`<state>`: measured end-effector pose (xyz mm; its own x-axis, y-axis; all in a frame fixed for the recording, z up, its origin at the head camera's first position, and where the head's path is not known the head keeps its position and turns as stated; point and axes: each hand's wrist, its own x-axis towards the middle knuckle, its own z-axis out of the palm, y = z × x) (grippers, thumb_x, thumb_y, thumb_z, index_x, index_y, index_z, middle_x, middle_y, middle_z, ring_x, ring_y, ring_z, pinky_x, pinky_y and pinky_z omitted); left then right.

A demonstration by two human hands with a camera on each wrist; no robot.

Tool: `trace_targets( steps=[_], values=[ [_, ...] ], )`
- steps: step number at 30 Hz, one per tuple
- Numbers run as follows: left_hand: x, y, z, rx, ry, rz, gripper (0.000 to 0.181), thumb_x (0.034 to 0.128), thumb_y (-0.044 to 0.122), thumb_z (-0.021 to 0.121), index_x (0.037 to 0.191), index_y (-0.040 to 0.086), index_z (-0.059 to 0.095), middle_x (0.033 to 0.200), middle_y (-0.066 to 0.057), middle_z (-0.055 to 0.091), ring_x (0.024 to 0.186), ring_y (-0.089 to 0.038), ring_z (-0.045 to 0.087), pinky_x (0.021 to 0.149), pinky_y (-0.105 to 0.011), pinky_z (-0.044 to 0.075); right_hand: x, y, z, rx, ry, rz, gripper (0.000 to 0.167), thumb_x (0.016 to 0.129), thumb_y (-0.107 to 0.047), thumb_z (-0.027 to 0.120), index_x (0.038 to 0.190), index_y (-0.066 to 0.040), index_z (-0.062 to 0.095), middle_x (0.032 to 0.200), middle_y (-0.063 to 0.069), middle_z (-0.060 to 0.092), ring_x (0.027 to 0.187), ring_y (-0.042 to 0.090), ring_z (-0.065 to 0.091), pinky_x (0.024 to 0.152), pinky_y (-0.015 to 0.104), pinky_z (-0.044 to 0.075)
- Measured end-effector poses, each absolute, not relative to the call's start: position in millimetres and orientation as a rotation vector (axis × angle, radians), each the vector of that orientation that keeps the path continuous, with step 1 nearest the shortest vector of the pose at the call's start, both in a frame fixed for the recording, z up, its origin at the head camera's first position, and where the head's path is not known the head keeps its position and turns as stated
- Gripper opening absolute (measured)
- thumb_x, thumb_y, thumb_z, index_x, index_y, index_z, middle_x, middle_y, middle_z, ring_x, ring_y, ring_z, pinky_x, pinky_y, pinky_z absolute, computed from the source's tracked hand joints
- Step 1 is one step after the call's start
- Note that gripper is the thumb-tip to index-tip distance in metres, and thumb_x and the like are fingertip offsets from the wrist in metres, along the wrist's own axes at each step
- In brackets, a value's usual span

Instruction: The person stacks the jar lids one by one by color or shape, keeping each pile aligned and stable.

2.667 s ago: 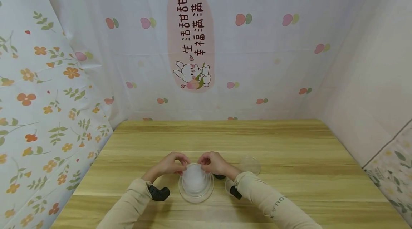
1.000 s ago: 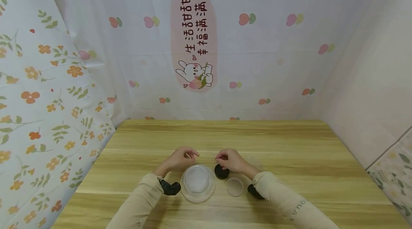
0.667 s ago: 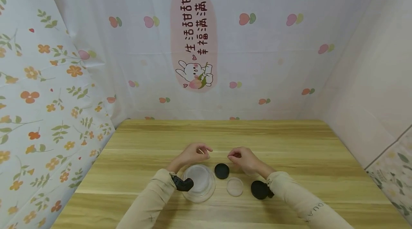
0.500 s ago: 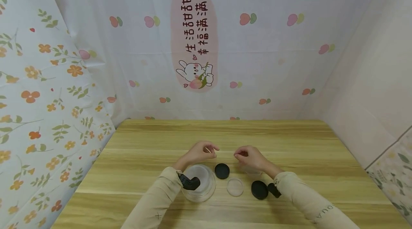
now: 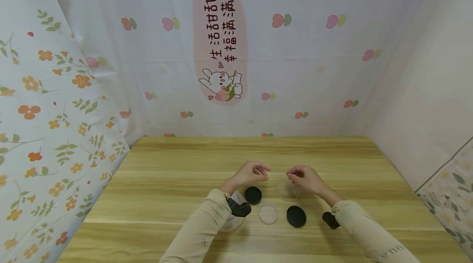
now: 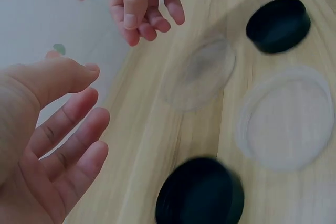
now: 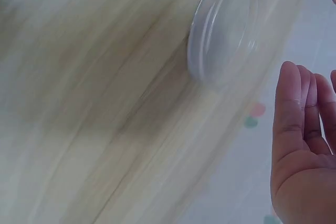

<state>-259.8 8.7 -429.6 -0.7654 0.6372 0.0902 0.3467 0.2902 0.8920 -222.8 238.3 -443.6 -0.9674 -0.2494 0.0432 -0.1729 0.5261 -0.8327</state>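
The left hand [image 5: 252, 173] hovers above the table behind a small black lid [image 5: 253, 195], fingers loosely bent and holding nothing. To its right the right hand [image 5: 306, 177] is raised beside a clear round lid [image 5: 288, 191], also empty, its fingers relaxed in the right wrist view. Nearer the front lie a small clear disc [image 5: 267, 214] and a larger black lid [image 5: 296, 216]. Clear round containers [image 5: 233, 222] stand under the left forearm, partly hidden by the sleeve and the wrist camera. Neither hand touches any of these things.
The wooden table [image 5: 166, 189] reaches back to a white patterned cloth wall [image 5: 318, 74]. A flowered cloth [image 5: 70, 131] hangs at the left, and another pale cloth [image 5: 425, 102] closes off the right side.
Both hands have moved off the clear containers and shifted right, staying empty. The black lids and the clear disc, earlier hidden or partly covered by the hands and arms, now show.
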Motion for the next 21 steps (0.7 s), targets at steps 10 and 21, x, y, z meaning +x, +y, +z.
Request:
trace_targets(
  steps=[10, 21],
  values=[
    [-260, 35, -453, 0.791, 2.211, 1.551, 0.028, 0.0798, -0.002, 0.06, 0.107, -0.009, 0.056, 0.096, -0.023, 0.059, 0.087, -0.031, 0.059, 0.067, -0.025, 0.048, -216, 262, -455, -0.269, 2.756, -1.428, 0.02, 0.087, -0.009, 0.055, 0.093, 0.009, 0.06, 0.076, 0.016, 0.059, 0.065, 0.023, 0.058, 0.053, 0.025, 0.048],
    [-251, 53, -464, 0.633, 2.242, 1.475, 0.031, 0.077, 0.002, 0.063, 0.106, -0.004, 0.057, 0.103, -0.018, 0.057, 0.096, -0.028, 0.054, 0.073, -0.031, 0.046, -206, 272, -482, -0.164, 2.657, -1.446, 0.02, 0.086, -0.008, 0.056, 0.096, 0.009, 0.06, 0.078, 0.008, 0.061, 0.067, 0.017, 0.058, 0.056, 0.027, 0.05]
  ],
)
